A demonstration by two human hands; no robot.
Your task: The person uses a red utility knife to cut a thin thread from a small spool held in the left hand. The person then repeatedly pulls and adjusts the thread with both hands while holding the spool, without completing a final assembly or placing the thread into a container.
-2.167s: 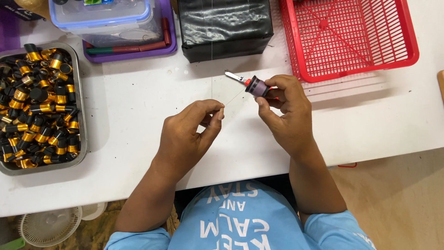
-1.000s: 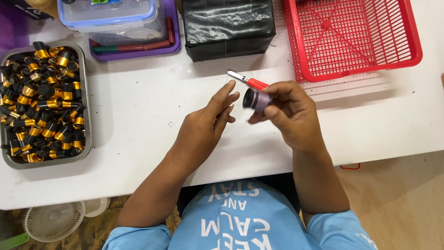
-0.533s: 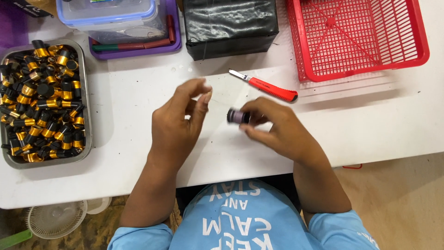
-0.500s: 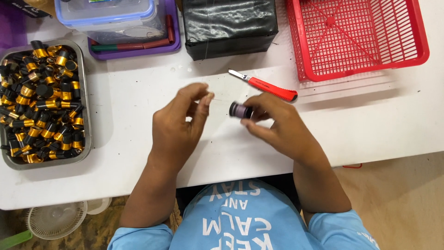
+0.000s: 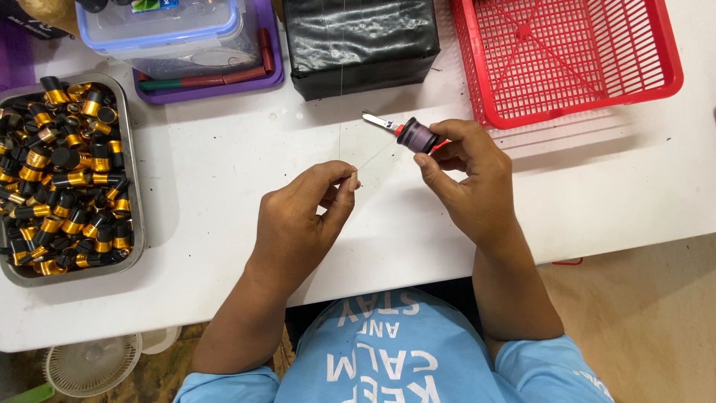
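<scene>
Right hand (image 5: 470, 179): gripping small dark cap (image 5: 418, 136) above tabletop (image 5: 224, 172), red-handled cutter (image 5: 384, 123) beneath. Left hand (image 5: 306, 216): fingertips pinched shut on thin clear thread, barely visible. Best practice, judged: hold thread taut, cap steady.

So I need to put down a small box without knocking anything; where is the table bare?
Bare white table lies between the metal tray of black and gold caps and the left hand. Another bare patch lies right of the right hand, below the red basket. The far edge is crowded: lidded tub, black box, basket.
</scene>
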